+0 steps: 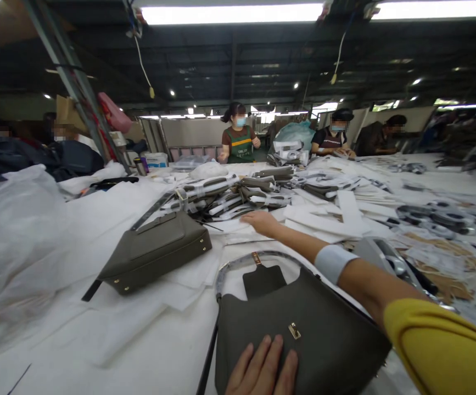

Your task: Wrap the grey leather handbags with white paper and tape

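A dark olive handbag (303, 312) lies in front of me, its handle (227, 269) covered in clear wrap and its flap tab (264, 281) raised. A small gold turn lock (294, 331) shows on its front. My left hand (262, 367) rests on the bag's front panel, fingers spread flat. Beyond the bag, my right hand (262, 224) reaches out with fingers extended, close to white sheets and the near edge of a pile of wrapped olive straps (238, 197). Its fingertips are small and partly hidden. A second olive handbag (159, 249) lies on its side at left.
Clear plastic wrapping (19, 230) is heaped at the left. White strips (324, 216) lie right of the pile; grey wrapped parts (439, 216) and brown scraps (447, 274) are farther right. A co-worker in a green apron (241, 144) stands across the table, others to the right.
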A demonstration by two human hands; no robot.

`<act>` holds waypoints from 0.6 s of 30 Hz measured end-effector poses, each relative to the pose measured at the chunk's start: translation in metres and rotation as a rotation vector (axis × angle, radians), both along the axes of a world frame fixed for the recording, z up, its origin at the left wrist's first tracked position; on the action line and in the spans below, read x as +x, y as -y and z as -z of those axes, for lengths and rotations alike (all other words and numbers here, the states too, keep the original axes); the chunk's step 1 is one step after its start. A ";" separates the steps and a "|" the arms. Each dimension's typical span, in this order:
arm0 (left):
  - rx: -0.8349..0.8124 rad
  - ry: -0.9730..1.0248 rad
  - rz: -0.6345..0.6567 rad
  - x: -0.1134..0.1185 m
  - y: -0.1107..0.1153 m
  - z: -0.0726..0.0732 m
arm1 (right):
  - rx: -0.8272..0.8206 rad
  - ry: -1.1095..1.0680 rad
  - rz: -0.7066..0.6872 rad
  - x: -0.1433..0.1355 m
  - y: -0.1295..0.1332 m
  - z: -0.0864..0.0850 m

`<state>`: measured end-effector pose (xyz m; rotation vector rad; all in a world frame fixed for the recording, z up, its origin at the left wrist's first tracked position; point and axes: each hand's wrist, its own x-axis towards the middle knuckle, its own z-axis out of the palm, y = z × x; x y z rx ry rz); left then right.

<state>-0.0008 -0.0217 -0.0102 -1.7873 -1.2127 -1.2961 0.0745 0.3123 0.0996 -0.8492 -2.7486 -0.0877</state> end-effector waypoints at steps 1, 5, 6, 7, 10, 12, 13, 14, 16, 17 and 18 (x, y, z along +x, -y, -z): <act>-0.053 -0.040 0.019 -0.003 0.003 -0.009 | 0.007 -0.006 0.023 0.031 -0.002 -0.008; -0.272 -0.386 0.112 -0.021 0.019 -0.048 | 0.016 -0.019 0.175 0.160 0.000 -0.042; -0.301 -0.411 0.122 -0.023 0.023 -0.055 | 0.011 -0.017 0.212 0.186 0.007 -0.048; -0.339 -0.407 0.125 -0.024 0.026 -0.061 | 0.004 -0.017 0.246 0.208 0.017 -0.053; -0.493 -0.331 0.107 -0.020 0.034 -0.072 | -0.041 -0.015 0.237 0.239 0.068 -0.059; -0.588 -0.310 0.116 -0.016 0.037 -0.076 | -0.115 -0.010 0.115 0.234 0.116 -0.054; -0.623 -0.308 0.121 -0.014 0.039 -0.077 | -0.165 0.000 0.035 0.227 0.142 -0.050; -0.653 -0.310 0.121 -0.013 0.040 -0.078 | -0.232 0.012 -0.069 0.219 0.167 -0.044; -0.703 -0.321 0.094 -0.012 0.041 -0.079 | -0.308 0.078 -0.229 0.202 0.210 -0.029; -0.726 -0.328 0.069 -0.011 0.042 -0.080 | -0.299 0.092 -0.262 0.196 0.227 -0.020; -0.746 -0.339 0.044 -0.011 0.043 -0.081 | -0.274 0.097 -0.264 0.192 0.240 -0.012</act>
